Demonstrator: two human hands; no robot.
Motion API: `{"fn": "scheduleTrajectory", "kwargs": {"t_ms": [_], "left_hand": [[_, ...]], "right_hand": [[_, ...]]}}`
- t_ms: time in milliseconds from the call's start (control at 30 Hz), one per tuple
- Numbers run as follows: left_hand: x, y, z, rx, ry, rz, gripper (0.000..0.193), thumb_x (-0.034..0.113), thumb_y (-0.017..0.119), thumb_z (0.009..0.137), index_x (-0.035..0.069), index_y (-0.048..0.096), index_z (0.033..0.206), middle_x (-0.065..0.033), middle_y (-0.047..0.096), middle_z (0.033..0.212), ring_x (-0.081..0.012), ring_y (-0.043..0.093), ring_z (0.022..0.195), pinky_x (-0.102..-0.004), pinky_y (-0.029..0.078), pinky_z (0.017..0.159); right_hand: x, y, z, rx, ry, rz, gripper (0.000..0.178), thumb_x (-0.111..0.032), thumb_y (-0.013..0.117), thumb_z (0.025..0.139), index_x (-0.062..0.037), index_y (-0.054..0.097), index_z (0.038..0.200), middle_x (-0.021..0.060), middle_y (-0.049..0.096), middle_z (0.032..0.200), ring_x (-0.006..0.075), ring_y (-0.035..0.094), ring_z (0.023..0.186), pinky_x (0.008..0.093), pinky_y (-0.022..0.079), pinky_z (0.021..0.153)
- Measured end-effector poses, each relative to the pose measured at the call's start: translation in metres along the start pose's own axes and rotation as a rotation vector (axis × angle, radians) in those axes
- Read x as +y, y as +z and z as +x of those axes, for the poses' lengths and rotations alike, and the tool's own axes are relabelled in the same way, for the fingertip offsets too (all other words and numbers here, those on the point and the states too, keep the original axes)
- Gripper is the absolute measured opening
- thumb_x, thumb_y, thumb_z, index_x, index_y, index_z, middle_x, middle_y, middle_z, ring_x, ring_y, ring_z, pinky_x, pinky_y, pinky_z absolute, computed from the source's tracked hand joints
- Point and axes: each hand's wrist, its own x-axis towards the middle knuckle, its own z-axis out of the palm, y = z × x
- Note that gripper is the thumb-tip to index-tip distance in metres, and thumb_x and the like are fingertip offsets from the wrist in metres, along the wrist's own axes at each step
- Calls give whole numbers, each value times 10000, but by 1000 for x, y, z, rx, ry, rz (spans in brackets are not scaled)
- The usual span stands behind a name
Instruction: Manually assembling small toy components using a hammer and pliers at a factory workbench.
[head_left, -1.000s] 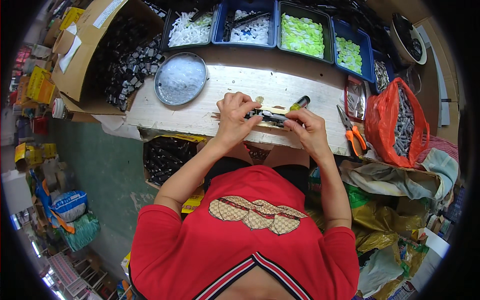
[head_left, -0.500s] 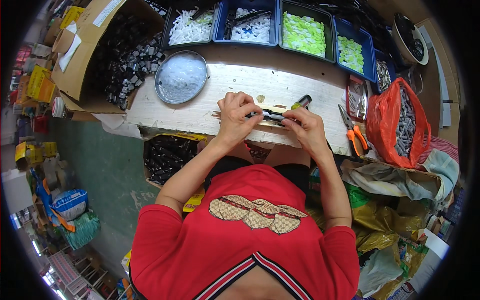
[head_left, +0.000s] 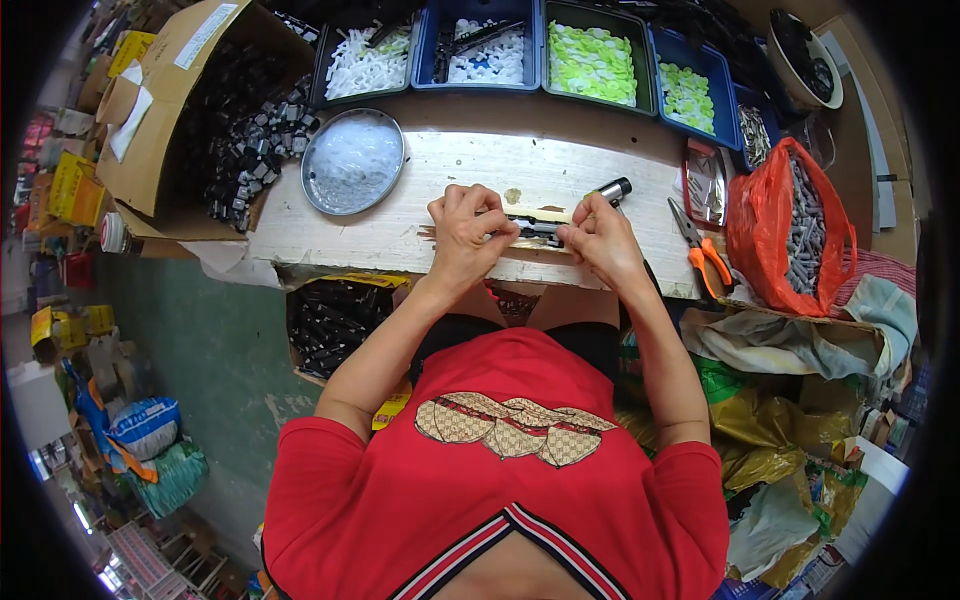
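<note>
At the near edge of the white workbench [head_left: 450, 150], a slim black and grey part [head_left: 538, 231] lies crosswise between my hands. My left hand [head_left: 466, 232] pinches its left end with thumb and fingers, covering that end. My right hand [head_left: 606, 245] is closed at its right end, thumb and forefinger together; the fingertips hide the exact contact. Beneath the part is a pale strip [head_left: 540, 214] on the bench. A black tube with a shiny band [head_left: 614, 190] lies just beyond my right hand.
Along the back stand bins of white pieces [head_left: 368, 62] and yellow-green pieces [head_left: 592, 65]. A round metal dish [head_left: 353, 162] and a carton of dark parts [head_left: 240, 150] are left. Orange-handled pliers [head_left: 708, 262] and a red bag of grey pieces [head_left: 790, 235] are right.
My right hand's fingers have shifted and drawn closer together at the part's right end. The part shows more grey now. The whole view has shifted slightly.
</note>
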Motion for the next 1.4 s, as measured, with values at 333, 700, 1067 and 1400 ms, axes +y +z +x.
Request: {"fn": "scheduleTrajectory", "kwargs": {"t_ms": [333, 700, 1067, 1400], "left_hand": [[1, -1, 9, -19, 17, 19, 83, 136, 680, 612, 124, 599, 622, 9, 518, 815, -188, 432, 852, -345, 248, 741], [3, -4, 1, -16, 9, 25, 87, 105, 695, 609, 122, 622, 655, -9, 531, 827, -190, 445, 850, -329, 272, 747], [2, -3, 5, -33, 7, 6, 90, 130, 696, 617, 123, 625, 674, -5, 528, 834, -188, 437, 857, -331, 265, 756], [0, 0, 3, -2, 9, -11, 72, 144, 690, 622, 129, 631, 660, 0, 524, 805, -191, 440, 851, -344, 254, 760]], "right_hand": [[-5, -13, 23, -197, 107, 126, 174, -122, 658, 673, -12, 527, 642, 79, 554, 511, 135, 543, 447, 268, 430, 421], [-45, -133, 123, 681, -381, -498, 193, -229, 545, 791, -49, 615, 810, 146, 621, 742, 306, 608, 713, 384, 470, 624], [-21, -220, 208, 840, -384, -954, 337, -76, 527, 743, -166, 573, 1065, 98, 556, 890, 285, 544, 882, 429, 448, 707], [-25, -216, 204, 761, -689, -1165, 367, -10, 537, 711, -195, 598, 1021, 27, 509, 929, 212, 476, 927, 353, 381, 694]]}}
